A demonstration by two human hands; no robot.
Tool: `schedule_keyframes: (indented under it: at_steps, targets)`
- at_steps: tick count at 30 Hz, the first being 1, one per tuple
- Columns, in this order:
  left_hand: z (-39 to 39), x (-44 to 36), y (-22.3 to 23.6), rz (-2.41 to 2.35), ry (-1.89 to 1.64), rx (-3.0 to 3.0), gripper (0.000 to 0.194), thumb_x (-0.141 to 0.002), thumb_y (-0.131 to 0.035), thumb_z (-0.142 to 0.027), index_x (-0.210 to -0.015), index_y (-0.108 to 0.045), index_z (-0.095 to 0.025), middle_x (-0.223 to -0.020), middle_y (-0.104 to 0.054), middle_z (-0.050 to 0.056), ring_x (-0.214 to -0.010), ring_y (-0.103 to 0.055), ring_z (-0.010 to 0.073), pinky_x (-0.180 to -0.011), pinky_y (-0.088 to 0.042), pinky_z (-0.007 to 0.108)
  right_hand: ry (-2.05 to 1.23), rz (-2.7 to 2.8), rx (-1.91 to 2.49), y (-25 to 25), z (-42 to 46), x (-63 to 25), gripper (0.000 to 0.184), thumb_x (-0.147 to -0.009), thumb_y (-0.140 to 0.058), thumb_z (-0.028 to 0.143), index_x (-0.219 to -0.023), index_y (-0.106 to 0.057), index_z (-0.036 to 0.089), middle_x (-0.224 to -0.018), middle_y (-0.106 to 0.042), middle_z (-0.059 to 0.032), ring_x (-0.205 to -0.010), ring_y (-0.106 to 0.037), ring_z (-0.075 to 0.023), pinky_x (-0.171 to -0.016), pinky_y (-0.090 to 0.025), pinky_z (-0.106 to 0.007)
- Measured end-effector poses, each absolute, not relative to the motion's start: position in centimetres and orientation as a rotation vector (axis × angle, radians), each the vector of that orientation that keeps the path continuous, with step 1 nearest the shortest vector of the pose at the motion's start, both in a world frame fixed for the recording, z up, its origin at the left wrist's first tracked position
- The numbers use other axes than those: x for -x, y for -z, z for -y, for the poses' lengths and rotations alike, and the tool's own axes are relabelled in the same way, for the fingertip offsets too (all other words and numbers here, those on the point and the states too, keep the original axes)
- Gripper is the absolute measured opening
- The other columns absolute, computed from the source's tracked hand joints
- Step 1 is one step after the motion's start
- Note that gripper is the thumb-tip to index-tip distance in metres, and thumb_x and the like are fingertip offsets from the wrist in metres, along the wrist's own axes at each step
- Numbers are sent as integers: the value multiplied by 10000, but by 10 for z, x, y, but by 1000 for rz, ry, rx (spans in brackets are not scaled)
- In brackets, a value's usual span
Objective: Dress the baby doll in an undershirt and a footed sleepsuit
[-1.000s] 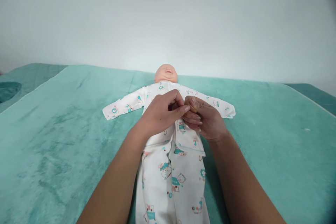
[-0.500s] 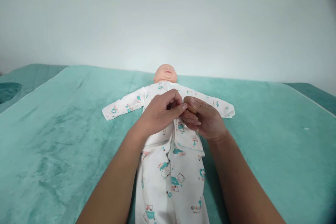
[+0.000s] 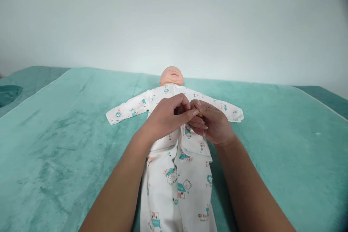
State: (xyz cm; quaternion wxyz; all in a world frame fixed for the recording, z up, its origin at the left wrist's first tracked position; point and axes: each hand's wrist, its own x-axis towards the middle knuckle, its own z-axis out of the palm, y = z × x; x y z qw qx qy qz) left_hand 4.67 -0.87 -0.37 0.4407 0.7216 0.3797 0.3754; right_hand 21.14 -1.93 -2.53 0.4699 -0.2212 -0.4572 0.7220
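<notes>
A baby doll lies on its back, head away from me and arms spread. It wears a white printed baby jacket and matching trousers. Over the chest my left hand is closed, its index finger bent and its thumb stretched across to the other hand. My right hand meets it there, thumb pressed to curled fingers. A small yellowish patch shows between the fingertips, too little to name. Whatever the fingers hold is hidden, and so is the jacket front beneath them.
A soft green blanket covers the surface under the doll. A white wall rises behind its far edge. Darker green cloth lies at the far left, and more darker cloth at the far right.
My left thumb has slid slightly to the right, over the right hand's fingertips. My right hand and the doll have hardly moved.
</notes>
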Motion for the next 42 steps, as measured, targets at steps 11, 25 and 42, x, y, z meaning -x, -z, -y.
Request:
schedule_keyframes:
  at_steps: [11,25,42]
  targets:
    - [11,-47,2,-997,-916,-1863,196,-822,-611,-287,-696,-492,-195,-604,-485,-61,-567,-410,78,-521,-323,227,-1752,1100,594,24,20,-210,318,-930,-588,383,-688,-532,184,-509,-340,80,-408,-243,-51,-355,-327,-141]
    - [11,-48,0,-1015,-920,-1872,218,-808,-613,-262,-664,-464,-195,-593,-480,-62,-560,-398,77,-512,-311,229,-1784,1063,579,22,20,-209,306,-944,-565,348,-693,-555,173,-505,-342,78,-406,-250,-48,-351,-329,-132]
    - [-7,-33,21,-1113,-1346,-1721,194,-915,-525,-359,-787,-528,-212,-723,-633,2,-674,-598,141,-648,-494,284,-1263,992,876,28,12,-213,314,-875,-640,388,-663,-511,195,-662,-485,34,-538,-449,-81,-474,-401,-198]
